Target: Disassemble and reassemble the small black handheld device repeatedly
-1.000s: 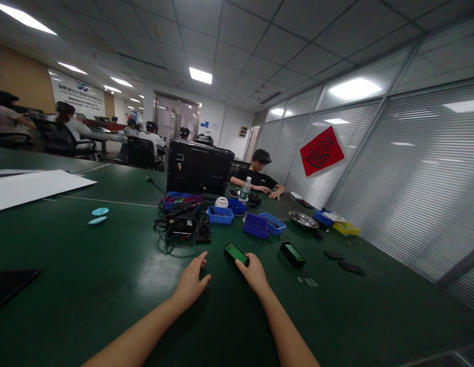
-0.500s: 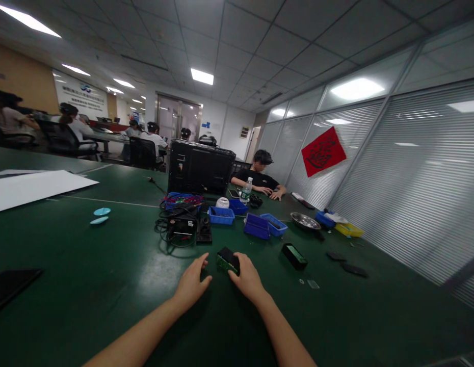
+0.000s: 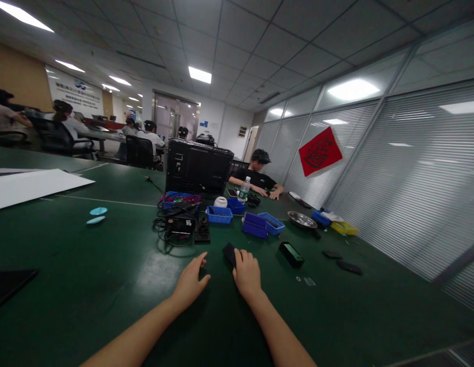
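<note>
My right hand (image 3: pixel 247 272) is closed around a small black electronics case (image 3: pixel 230 253), its fingers over the right end. Only the dark outer side of the case shows; the rest is under my fingers. To the left, my left hand (image 3: pixel 191 280) hovers at the table with fingers spread and nothing in it, a gap away from the case. A similar black case with a green circuit board (image 3: pixel 291 254) lies to the right of my right hand. Near it are a small white ring (image 3: pixel 298 279) and a clear plastic piece (image 3: pixel 309 281).
Ahead stand a soldering station (image 3: pixel 180 227) with tangled cables, blue bins (image 3: pixel 219 215), a bottle (image 3: pixel 244 190) and a black monitor-like panel (image 3: pixel 199 167). Two flat black pieces (image 3: pixel 349 267) and a metal bowl (image 3: pixel 301 220) lie right. A person (image 3: pixel 256 176) sits across the green table (image 3: pixel 118 255).
My right hand has turned the case, so its green circuit board side no longer shows and a dark side does. My left hand has hardly moved. The view has shifted slightly.
</note>
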Demonstrator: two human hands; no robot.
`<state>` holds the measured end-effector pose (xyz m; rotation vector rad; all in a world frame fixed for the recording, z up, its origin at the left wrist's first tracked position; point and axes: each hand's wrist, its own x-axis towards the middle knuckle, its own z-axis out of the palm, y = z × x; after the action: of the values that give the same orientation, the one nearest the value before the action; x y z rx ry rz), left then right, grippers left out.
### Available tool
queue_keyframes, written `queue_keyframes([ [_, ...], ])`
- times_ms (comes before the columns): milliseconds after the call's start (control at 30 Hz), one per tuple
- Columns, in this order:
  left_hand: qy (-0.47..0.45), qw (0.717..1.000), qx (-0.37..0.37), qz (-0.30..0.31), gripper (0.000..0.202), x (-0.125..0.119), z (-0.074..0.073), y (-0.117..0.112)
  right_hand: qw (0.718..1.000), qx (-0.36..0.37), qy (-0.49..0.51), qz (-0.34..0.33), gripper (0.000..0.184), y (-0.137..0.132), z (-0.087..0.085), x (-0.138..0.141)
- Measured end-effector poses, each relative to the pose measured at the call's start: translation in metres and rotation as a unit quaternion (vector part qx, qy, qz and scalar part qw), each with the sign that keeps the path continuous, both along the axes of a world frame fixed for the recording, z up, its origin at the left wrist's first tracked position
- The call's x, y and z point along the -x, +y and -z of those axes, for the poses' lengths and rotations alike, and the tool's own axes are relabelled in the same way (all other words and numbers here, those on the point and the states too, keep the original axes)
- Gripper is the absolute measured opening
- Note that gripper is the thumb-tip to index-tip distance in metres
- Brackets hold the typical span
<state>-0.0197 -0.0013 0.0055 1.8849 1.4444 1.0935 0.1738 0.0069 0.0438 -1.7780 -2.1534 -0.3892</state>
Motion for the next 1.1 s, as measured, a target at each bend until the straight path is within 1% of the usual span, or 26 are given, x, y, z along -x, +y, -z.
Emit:
queue_keyframes([
  [100,-0.005,1.0,0.0,0.0,0.062,0.0,0.0,0.0,0.998,-0.021,-0.047,-0.041,0.042,-0.008,-0.001,0.013],
  [167,-0.011,1.0,-0.005,-0.003,0.061,-0.001,0.002,0.001,0.996,-0.031,-0.055,-0.069,0.037,-0.013,-0.001,0.022],
  [300,-0.024,1.0,-0.017,-0.007,0.061,-0.001,0.007,0.004,0.992,-0.038,-0.014,-0.121,0.044,-0.021,-0.003,0.032],
  [367,-0.026,1.0,-0.013,-0.006,0.061,-0.001,0.008,0.005,0.989,-0.045,0.045,-0.13,0.04,-0.02,-0.004,0.031],
  [400,-0.025,1.0,-0.012,-0.006,0.061,0.0,0.008,0.005,0.987,-0.05,0.085,-0.124,0.035,-0.018,-0.004,0.029],
  [467,-0.022,1.0,-0.012,-0.004,0.061,0.0,0.007,0.004,0.978,-0.059,0.175,-0.093,0.028,-0.011,-0.002,0.02],
  [533,-0.017,1.0,-0.012,-0.004,0.06,0.001,0.005,0.004,0.963,-0.052,0.26,-0.056,0.029,-0.001,0.002,0.006],
  [633,-0.012,1.0,-0.006,-0.005,0.06,0.001,0.003,0.003,0.931,-0.003,0.363,-0.031,0.033,0.013,0.01,-0.013],
  [700,-0.009,1.0,-0.002,-0.001,0.06,0.001,0.002,0.002,0.916,0.04,0.399,-0.025,0.036,0.02,0.015,-0.018],
  [800,-0.005,1.0,0.001,0.002,0.059,0.001,0.0,0.001,0.911,0.103,0.397,-0.051,0.039,0.022,0.022,-0.012],
  [933,0.01,1.0,0.002,0.001,0.058,0.0,-0.005,0.0,0.914,0.172,0.356,-0.095,0.041,0.014,0.025,0.005],
  [1100,0.027,0.999,-0.02,0.012,0.056,0.001,-0.006,0.0,0.932,0.183,0.284,-0.128,0.044,0.005,0.022,0.014],
])
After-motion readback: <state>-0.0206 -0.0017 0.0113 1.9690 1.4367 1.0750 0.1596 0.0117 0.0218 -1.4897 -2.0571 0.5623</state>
